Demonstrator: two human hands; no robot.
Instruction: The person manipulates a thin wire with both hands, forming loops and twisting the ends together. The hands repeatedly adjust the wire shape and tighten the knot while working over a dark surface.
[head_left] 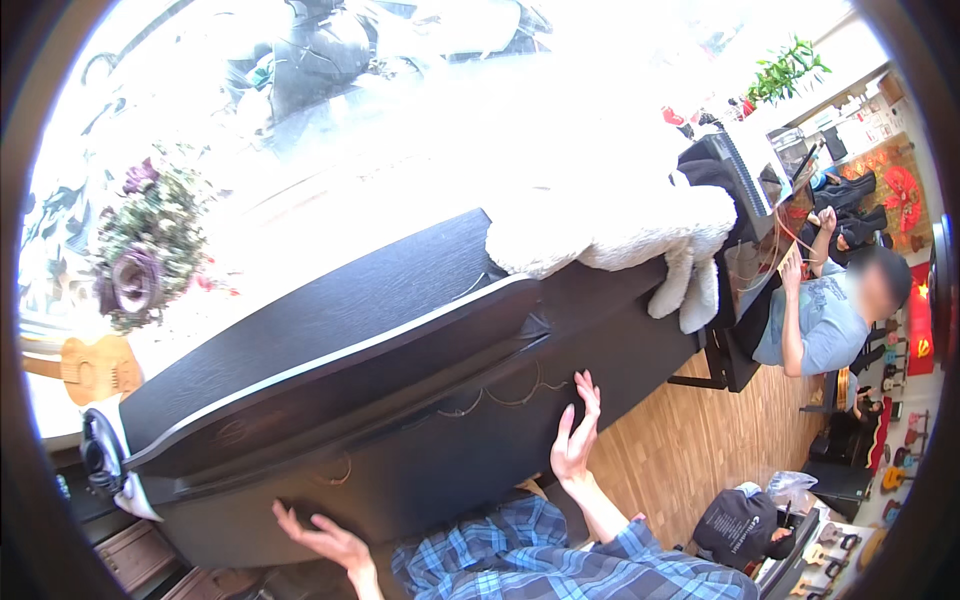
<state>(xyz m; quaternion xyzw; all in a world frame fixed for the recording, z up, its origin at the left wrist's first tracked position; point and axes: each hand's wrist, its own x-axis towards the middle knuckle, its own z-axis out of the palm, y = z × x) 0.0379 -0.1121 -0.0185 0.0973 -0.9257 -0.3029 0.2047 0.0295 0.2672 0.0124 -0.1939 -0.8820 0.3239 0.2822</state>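
Observation:
My left hand (325, 540) is open, fingers spread, beside the near edge of a long black tabletop (410, 480) at the lower left. Farther right, my right hand (575, 445) is raised with its fingers apart, and it holds nothing. I cannot tell whether either hand touches the top. Between and beyond the hands, thin curled strings (515, 397) lie on the black surface, and another short curl (340, 470) is nearer my left hand. Behind them stands a long dark case-like piece (350, 370) with a bright edge; its exact kind is unclear.
A white fluffy plush (620, 235) lies at the far right end. A guitar-shaped wooden piece (100, 368) and dried flowers (150, 240) are at the left. A seated person (820, 310) works at the right. A black bag (735, 525) sits at the lower right.

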